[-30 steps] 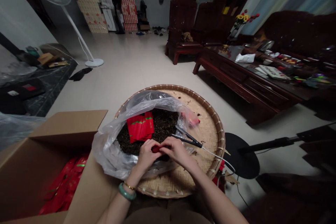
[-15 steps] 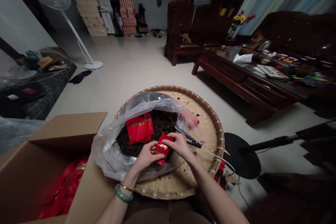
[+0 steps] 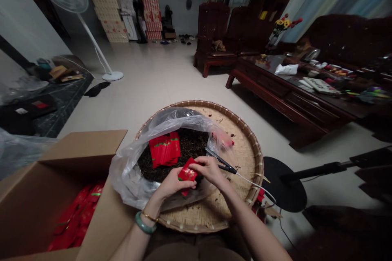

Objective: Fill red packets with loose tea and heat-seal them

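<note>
Newly turned face-up, red sachet (image 3: 188, 173) pinched by my left hand (image 3: 170, 183) and right hand (image 3: 210, 170); fanned sachets (image 3: 164, 151) appear done, dried leaves (image 3: 194, 142) remain

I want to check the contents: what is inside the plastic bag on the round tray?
Dark, loose leaves, with a row of red packets on top. Whatever lies beneath the packets is covered; the left hand and right hand also hide part of the bag.

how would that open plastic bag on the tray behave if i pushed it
The plastic bag would probably crumple, its wall being thin and wrinkled. It seems unlikely to roll, slumped wide on the woven tray. The loose dark leaves inside might shift.
</note>
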Available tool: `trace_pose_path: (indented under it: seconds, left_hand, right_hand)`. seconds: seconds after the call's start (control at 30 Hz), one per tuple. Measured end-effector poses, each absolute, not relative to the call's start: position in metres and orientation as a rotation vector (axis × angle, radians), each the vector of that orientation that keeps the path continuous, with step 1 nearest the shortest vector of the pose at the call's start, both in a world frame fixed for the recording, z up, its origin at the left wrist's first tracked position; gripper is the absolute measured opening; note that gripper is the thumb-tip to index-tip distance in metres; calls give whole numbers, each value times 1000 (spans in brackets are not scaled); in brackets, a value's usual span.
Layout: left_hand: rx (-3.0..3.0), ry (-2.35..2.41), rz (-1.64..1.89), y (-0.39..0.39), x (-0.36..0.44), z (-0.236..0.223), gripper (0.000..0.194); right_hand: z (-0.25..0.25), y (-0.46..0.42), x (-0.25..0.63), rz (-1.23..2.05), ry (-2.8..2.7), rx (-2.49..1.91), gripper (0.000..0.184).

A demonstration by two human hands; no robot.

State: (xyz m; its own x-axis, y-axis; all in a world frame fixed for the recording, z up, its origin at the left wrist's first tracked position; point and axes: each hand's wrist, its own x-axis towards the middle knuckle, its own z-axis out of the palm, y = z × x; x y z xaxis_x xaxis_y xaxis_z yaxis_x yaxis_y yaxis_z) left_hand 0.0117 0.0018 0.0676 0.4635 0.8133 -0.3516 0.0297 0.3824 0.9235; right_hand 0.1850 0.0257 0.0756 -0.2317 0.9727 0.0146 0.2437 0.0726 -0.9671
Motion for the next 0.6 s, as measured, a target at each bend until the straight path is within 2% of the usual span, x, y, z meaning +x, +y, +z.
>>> trace_pose_path:
  seconds: [0.13,0.27,0.5,0.6]
  left_hand:
    - [1043,1019,597,-5,17,65,44]
    - [969,948,583,-5,17,69,51]
    - [972,979,624,-4,21,63,47]
    - [908,1029,663,-6,21,57,56]
  right_hand:
    - [72,22,186,1181,-1716,-1210,28]
    - [72,21,189,1140,-1826,-1194,30]
    - [81,16,185,1064,-1942,-1149,24]
    - [77,19,196,854,-1904,-1229,22]
